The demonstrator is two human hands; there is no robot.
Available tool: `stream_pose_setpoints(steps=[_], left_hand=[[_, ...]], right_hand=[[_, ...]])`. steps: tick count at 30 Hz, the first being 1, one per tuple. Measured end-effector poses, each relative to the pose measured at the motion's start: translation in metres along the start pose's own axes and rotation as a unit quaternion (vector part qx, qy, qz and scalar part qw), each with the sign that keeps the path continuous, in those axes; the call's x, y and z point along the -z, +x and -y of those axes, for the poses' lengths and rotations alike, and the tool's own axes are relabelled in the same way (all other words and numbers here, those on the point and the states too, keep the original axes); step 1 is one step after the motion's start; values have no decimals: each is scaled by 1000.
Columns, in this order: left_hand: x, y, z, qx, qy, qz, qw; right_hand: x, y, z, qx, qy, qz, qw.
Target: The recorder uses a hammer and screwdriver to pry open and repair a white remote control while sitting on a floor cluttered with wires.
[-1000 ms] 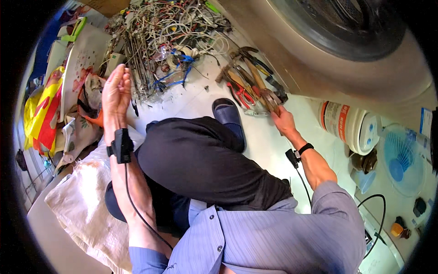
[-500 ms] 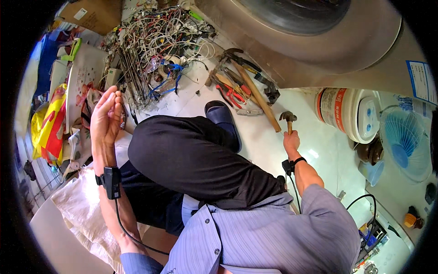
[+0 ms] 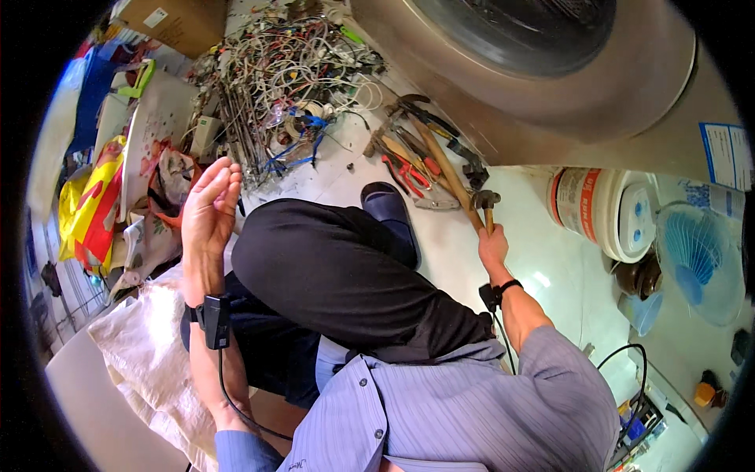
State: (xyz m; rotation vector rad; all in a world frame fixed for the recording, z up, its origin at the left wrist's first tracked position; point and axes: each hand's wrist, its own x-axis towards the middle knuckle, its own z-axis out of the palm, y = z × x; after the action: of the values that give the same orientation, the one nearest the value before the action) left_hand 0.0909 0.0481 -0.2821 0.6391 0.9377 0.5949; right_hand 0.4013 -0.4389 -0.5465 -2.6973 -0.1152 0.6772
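In my right hand (image 3: 493,250) is a claw hammer (image 3: 487,201), gripped by its wooden handle with the head pointing away from me. The hammer's head is close beside the long wooden handle (image 3: 445,163) of a tool on the floor; I cannot tell whether they touch. My left hand (image 3: 209,203) is raised left of my bent knee, palm up. Its fingers curl in close to the thumb, and nothing shows in them. Red-handled pliers (image 3: 410,175) lie among the other tools just beyond my slipper (image 3: 390,216).
A tangled heap of cables and metal rods (image 3: 283,86) covers the far floor. A washing machine (image 3: 519,102) stands far right, with a white bucket (image 3: 605,208) and a blue mesh basket (image 3: 696,259) nearby. Bags (image 3: 94,204) crowd the left. White cloth (image 3: 145,338) lies by my left arm.
My right hand has moved slightly left with the hammer, bringing its head next to the long wooden handle. My left hand has shifted a little right and nearer, fingers still curled.
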Motion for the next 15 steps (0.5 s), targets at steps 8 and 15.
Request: stream_pose_setpoints(steps=[8, 15], left_hand=[[-15, -14, 5, -27, 5, 10, 1000], [-16, -27, 6, -19, 32, -18, 999]], right_hand=[[-17, -13, 14, 117, -30, 2, 993], [-43, -20, 26, 236, -58, 9, 970]])
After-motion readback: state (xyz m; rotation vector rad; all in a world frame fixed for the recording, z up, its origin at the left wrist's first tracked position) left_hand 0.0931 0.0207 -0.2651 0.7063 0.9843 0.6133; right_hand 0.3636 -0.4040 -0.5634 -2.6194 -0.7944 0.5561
